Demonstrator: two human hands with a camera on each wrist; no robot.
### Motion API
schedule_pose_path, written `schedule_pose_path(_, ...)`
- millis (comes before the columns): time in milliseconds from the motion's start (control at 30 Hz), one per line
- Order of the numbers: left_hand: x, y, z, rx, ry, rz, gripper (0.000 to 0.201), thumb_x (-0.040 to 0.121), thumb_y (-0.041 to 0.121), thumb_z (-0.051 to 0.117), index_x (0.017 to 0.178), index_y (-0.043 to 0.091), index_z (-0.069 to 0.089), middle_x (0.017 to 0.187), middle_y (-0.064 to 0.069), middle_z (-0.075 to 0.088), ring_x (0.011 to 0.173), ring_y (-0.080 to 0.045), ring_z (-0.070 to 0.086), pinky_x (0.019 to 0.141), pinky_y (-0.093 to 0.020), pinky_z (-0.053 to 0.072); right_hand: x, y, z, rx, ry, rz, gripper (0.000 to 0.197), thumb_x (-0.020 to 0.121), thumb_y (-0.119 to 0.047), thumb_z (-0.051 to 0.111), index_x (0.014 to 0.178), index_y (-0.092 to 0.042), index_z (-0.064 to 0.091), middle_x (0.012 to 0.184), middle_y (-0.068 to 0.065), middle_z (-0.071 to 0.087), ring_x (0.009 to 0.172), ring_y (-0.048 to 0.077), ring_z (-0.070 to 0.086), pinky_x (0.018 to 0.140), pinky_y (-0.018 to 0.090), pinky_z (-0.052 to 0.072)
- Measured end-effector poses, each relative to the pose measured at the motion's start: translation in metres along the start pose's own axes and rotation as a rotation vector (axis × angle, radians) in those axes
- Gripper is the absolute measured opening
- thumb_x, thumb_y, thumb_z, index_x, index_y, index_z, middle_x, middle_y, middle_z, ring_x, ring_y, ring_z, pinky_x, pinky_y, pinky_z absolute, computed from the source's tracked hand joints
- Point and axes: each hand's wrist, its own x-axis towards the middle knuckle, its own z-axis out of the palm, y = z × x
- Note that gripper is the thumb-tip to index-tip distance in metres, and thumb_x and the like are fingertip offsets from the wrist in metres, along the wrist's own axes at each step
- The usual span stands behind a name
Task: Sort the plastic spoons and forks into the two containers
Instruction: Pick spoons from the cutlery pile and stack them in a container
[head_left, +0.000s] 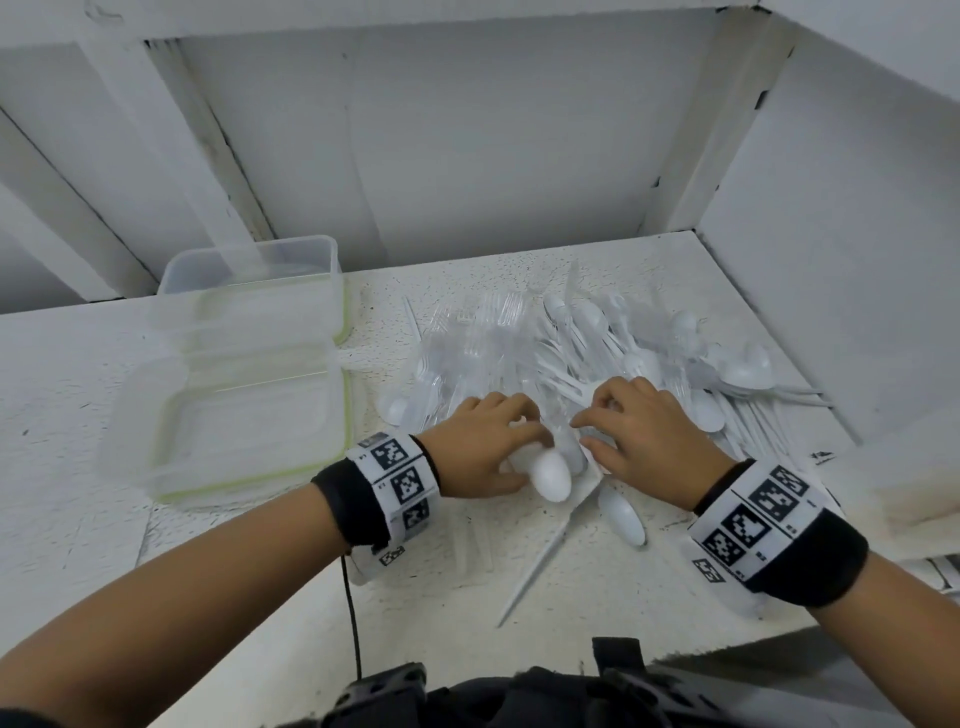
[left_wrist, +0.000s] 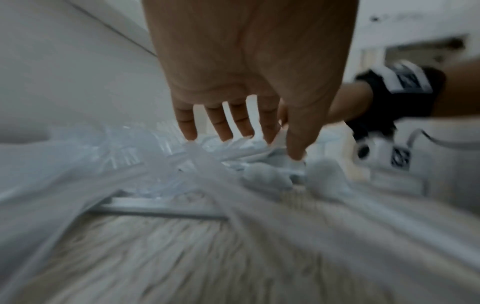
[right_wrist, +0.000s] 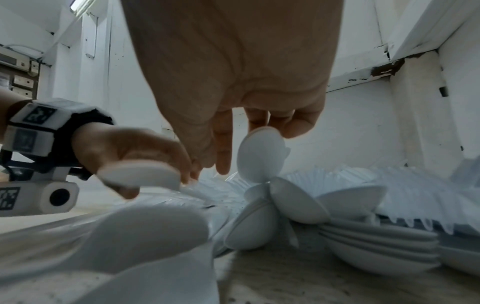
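Note:
A heap of white spoons and clear forks (head_left: 519, 338) covers the middle and right of the white tabletop. At its near edge my left hand (head_left: 524, 436) grips a white spoon (head_left: 550, 478), whose bowl sticks out toward me; the right wrist view shows this spoon (right_wrist: 140, 174) under the curled fingers. My right hand (head_left: 597, 421) is beside it with its fingers curled into the heap. In the right wrist view those fingertips hold the rim of an upright white spoon bowl (right_wrist: 259, 152). The left wrist view is blurred, and my left hand (left_wrist: 259, 139) reaches down into the cutlery.
Two clear containers with green-edged rims stand at the left, one at the back (head_left: 249, 249) and one nearer (head_left: 343, 415). A loose white spoon (head_left: 623, 514) and a long white handle (head_left: 535, 571) lie near me. White walls close the back and right.

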Motion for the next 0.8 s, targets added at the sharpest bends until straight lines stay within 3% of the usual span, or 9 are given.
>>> schedule_pose_path(100,-0.002,-0.004,-0.02,-0.405,0.081,-0.073,0.04,0.086,0.029,0.064,0.124,0.018,0.055,0.12,0.001,0.051,0.107,-0.01,0.049,0.095,-0.019,0.037,0.003,-0.002,-0.001,0.026,0.009,0.013,0.018,0.072,-0.025,0.064,0.087,-0.019,0.072,0.08,0.004,0.059,0.068,0.026,0.059,0.054,0.034,0.038)
schedule_pose_path(200,-0.005,-0.004,-0.035,-0.574,0.249,-0.217,0.024,0.092,0.023,0.056,0.116,0.021,0.057,0.11,0.011,0.055,0.095,0.001,0.053,0.084,-0.005,0.038,0.005,-0.007,0.0,-0.017,0.007,-0.001,0.023,0.076,-0.032,0.054,0.086,-0.022,0.072,0.079,0.0,0.06,0.067,0.024,0.06,0.055,0.032,0.035)
schedule_pose_path(267,-0.003,-0.006,-0.041,-0.714,0.379,-0.362,0.019,0.097,0.018,0.045,0.109,0.015,0.059,0.104,0.009,0.06,0.092,-0.002,0.056,0.081,-0.006,0.041,0.004,-0.011,0.002,-0.05,0.001,-0.004,0.032,0.079,-0.037,0.043,0.085,-0.025,0.072,0.079,-0.003,0.061,0.068,0.02,0.06,0.057,0.031,0.033)
schedule_pose_path(400,0.001,-0.013,-0.049,-1.142,0.57,-0.596,0.022,0.099,0.012,0.037,0.092,0.014,0.058,0.089,0.002,0.068,0.085,-0.011,0.065,0.079,-0.028,0.051,0.007,-0.02,-0.002,-0.063,0.013,0.018,0.035,0.08,-0.037,0.039,0.086,-0.027,0.072,0.079,-0.006,0.061,0.069,0.017,0.06,0.06,0.031,0.031)
schedule_pose_path(467,-0.001,-0.016,-0.053,-1.266,0.64,-0.64,0.022,0.097,0.01,0.036,0.089,0.012,0.056,0.079,0.0,0.064,0.074,-0.013,0.062,0.075,-0.029,0.051,0.009,-0.022,-0.008,-0.064,0.008,-0.013,0.029,0.079,-0.037,0.045,0.085,-0.027,0.072,0.077,-0.006,0.059,0.068,0.018,0.059,0.06,0.032,0.032)
schedule_pose_path(533,-0.006,-0.017,-0.057,-1.358,0.69,-0.653,0.021,0.098,0.011,0.035,0.086,0.011,0.052,0.072,-0.003,0.056,0.064,-0.015,0.057,0.071,-0.031,0.052,0.007,-0.023,-0.011,-0.147,-0.071,-0.131,0.015,0.067,-0.038,0.066,0.079,-0.032,0.072,0.074,-0.006,0.057,0.067,0.018,0.058,0.058,0.032,0.032)
schedule_pose_path(633,-0.017,-0.016,-0.059,-1.418,0.663,-0.681,0.018,0.1,0.018,0.033,0.089,0.014,0.047,0.069,-0.004,0.047,0.054,-0.016,0.051,0.058,-0.031,0.052,-0.002,-0.028,-0.008,-0.321,-0.347,-0.251,0.042,0.035,-0.044,0.084,0.075,-0.039,0.072,0.075,-0.004,0.055,0.069,0.02,0.052,0.053,0.033,0.037)
schedule_pose_path(700,-0.023,-0.014,-0.056,-1.317,0.624,-0.703,0.019,0.101,0.026,0.032,0.09,0.019,0.046,0.068,-0.002,0.045,0.053,-0.014,0.046,0.05,-0.026,0.046,-0.01,-0.034,0.0,-0.381,-0.396,-0.299,0.044,0.033,-0.041,0.086,0.074,-0.038,0.072,0.076,-0.002,0.056,0.075,0.021,0.042,0.055,0.035,0.042)
schedule_pose_path(800,-0.03,-0.014,-0.049,-1.191,0.608,-0.727,0.022,0.101,0.032,0.03,0.089,0.021,0.045,0.066,-0.001,0.043,0.052,-0.012,0.039,0.047,-0.023,0.037,-0.009,-0.041,0.004,-0.423,-0.338,-0.331,0.037,0.036,-0.018,0.087,0.065,-0.028,0.067,0.071,-0.001,0.051,0.07,0.021,0.039,0.058,0.034,0.036)
